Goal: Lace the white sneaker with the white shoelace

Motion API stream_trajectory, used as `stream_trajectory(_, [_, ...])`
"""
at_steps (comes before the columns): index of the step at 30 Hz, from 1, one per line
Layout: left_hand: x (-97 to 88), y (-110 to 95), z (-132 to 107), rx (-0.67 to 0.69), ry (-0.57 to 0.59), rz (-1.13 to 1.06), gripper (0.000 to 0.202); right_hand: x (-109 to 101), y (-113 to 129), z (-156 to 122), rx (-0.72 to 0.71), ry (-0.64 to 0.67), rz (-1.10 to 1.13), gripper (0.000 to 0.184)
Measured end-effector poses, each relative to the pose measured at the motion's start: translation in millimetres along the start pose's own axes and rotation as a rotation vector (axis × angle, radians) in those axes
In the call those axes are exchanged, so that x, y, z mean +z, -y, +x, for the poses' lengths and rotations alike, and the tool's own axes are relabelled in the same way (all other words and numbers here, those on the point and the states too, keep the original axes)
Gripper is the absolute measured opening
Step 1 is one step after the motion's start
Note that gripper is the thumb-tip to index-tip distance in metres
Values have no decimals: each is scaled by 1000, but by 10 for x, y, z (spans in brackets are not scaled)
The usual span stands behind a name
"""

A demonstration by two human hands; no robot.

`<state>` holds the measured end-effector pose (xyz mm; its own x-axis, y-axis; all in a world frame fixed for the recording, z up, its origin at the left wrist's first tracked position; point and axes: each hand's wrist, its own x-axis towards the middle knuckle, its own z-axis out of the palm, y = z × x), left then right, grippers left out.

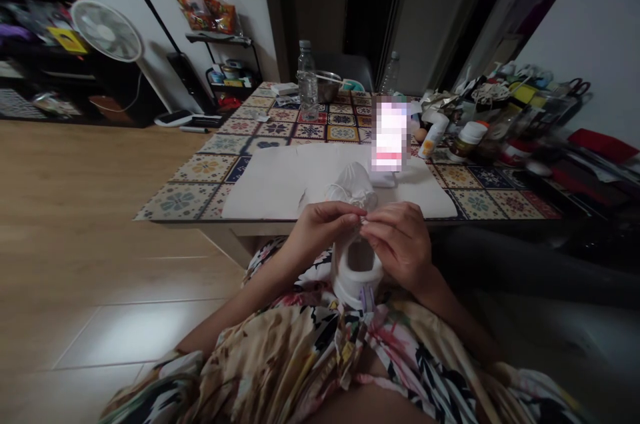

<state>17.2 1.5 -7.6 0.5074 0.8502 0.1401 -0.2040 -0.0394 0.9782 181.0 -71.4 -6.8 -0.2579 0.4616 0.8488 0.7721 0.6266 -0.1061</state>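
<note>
Left hand (320,232) and right hand (400,244) are working in narrow grips, pinching a thin white cord (362,220) above a white shoe (357,271) just in front of the worktop (180,201) edge.

The left hand (320,235) and right hand (399,244) curl inward, pinching close together.

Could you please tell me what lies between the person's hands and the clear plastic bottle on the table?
Toward the bottle, the head view shows a white sheet with a crumpled white item on it, then patterned tabletop.
</note>
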Motion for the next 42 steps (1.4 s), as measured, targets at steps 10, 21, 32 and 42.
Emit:
stream_trajectory(10, [-23,-11,54,2,39,-31,12,47,-25,-4,34,49,104,15])
stream_trajectory(21, [-13,-30,23,-23,-14,-47,12,-2,28,46,132,43,234,22])
stream_trajectory(32, [-28,-3,46,24,53,58,11,25,31,24,54,83,43,13])
stream_trajectory(42, [-48,134,221,193,-94,89,24,-97,-10,94,-17,302,397,20])
